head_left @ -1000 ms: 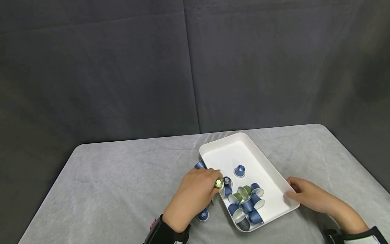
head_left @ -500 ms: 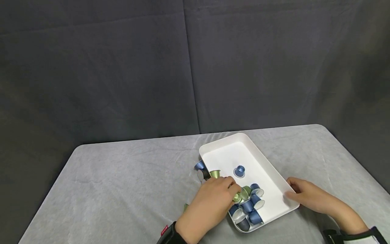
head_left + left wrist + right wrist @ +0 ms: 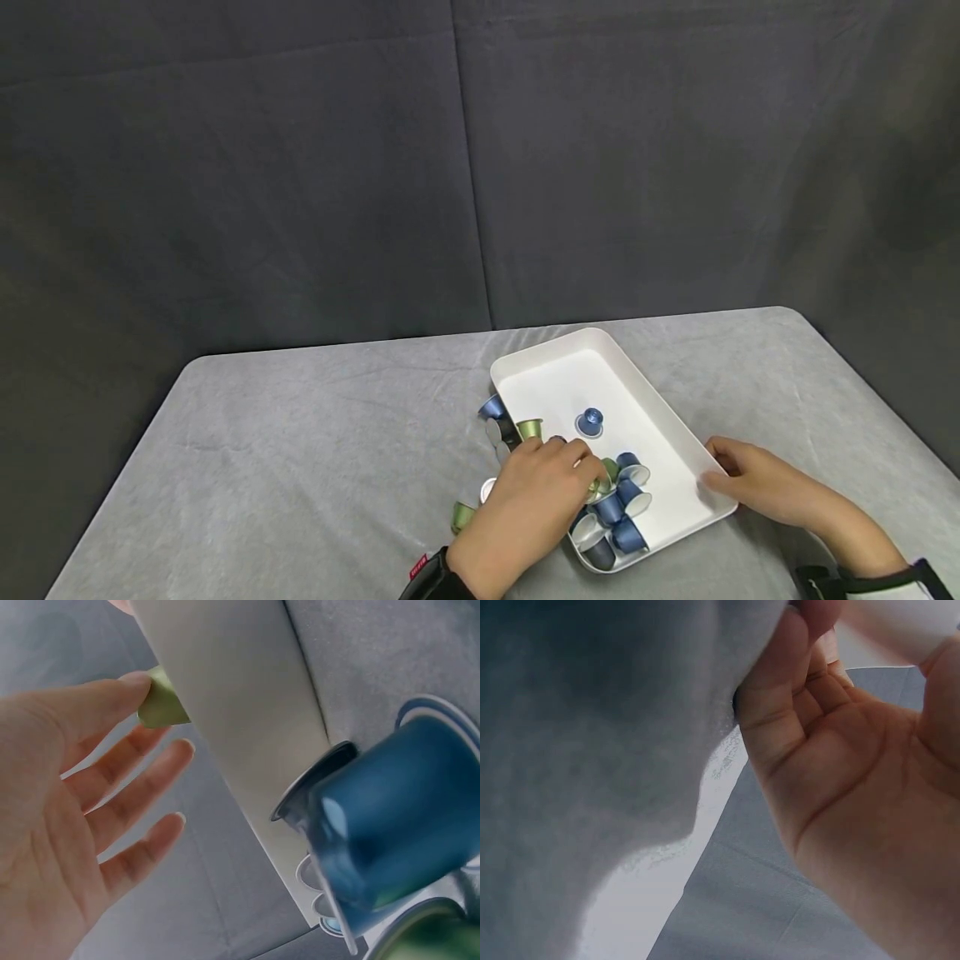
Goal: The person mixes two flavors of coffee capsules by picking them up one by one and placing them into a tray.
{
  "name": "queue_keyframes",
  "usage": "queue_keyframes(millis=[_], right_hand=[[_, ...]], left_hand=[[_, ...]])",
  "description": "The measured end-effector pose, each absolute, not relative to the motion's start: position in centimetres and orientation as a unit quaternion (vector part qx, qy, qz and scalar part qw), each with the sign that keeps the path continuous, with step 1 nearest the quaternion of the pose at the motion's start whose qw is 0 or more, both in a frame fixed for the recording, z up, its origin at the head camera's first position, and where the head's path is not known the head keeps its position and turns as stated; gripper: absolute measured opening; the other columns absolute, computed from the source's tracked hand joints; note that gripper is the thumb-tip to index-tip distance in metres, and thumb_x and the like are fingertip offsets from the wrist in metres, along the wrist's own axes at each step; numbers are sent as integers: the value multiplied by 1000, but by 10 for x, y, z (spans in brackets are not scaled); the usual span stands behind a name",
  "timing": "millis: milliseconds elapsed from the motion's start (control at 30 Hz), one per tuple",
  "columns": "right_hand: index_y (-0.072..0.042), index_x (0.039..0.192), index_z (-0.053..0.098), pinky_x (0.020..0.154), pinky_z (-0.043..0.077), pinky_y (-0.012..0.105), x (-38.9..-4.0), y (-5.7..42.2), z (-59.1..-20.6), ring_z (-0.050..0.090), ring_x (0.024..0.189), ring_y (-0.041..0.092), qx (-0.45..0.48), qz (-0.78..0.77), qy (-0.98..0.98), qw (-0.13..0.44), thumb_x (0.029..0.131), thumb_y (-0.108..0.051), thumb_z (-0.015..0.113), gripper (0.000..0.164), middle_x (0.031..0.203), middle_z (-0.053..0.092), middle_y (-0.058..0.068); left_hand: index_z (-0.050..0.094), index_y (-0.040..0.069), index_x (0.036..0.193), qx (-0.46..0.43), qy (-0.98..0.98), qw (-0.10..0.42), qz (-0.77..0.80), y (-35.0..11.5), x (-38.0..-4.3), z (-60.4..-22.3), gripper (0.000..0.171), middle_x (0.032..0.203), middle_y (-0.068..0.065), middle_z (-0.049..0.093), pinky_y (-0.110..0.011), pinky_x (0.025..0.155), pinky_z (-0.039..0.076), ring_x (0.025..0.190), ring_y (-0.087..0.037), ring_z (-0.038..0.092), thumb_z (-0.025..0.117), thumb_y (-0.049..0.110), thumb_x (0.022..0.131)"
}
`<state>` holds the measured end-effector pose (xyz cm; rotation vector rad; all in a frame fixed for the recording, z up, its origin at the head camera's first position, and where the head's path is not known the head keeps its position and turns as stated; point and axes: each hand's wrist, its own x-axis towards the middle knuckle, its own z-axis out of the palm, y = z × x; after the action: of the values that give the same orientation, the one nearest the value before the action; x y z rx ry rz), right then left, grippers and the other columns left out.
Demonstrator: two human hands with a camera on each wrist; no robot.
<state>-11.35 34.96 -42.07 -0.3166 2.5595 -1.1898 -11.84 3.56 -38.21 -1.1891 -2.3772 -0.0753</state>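
Observation:
My left hand [image 3: 540,500] reaches over the near left side of a white tray [image 3: 555,375]. In the left wrist view its thumb and index finger pinch a green coffee capsule [image 3: 163,703], partly hidden by the tray wall, while the other fingers are spread. Blue capsules [image 3: 628,533] and a dark capsule [image 3: 600,553] lie piled at the tray's near end, partly behind that hand. One blue capsule [image 3: 590,422] stands apart near the tray's middle. My right hand [image 3: 765,479] grips the tray's near right corner, thumb on the rim and fingers beneath.
Along the tray's left outer side lie a blue capsule [image 3: 491,407], a dark capsule [image 3: 508,431] and others. Another green capsule [image 3: 529,428] shows at the left wall. Farther left, a green capsule [image 3: 462,517] rests on the grey tablecloth [image 3: 300,467]. A dark curtain [image 3: 300,183] hangs behind.
My left hand has carried a green capsule from the tray's left edge rightward and nearer, into the pile. It uncovers capsules beside the tray. My right hand and the tray stay put.

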Motion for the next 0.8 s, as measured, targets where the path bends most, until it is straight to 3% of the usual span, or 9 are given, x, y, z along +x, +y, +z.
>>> queue_keyframes(millis=[400,800], right_hand=[[2,103,55,54,46,26,-113,350,-418,53,67,6,-109,-414,891,154,96,-6,57,11,85,65,5],[3,104,55,54,46,26,-114,350,-417,53,67,6,-106,-409,894,153,97,-7,58,12,85,64,4]], left_hand=[[72,31,98,-435,-866,244,-23,35,-120,-383,21,97,14,66,-23,70,44,85,-6,62,79,23,80],[72,24,102,-408,-885,213,-70,21,-130,-373,19,99,12,68,-25,80,49,89,-7,64,79,22,85]])
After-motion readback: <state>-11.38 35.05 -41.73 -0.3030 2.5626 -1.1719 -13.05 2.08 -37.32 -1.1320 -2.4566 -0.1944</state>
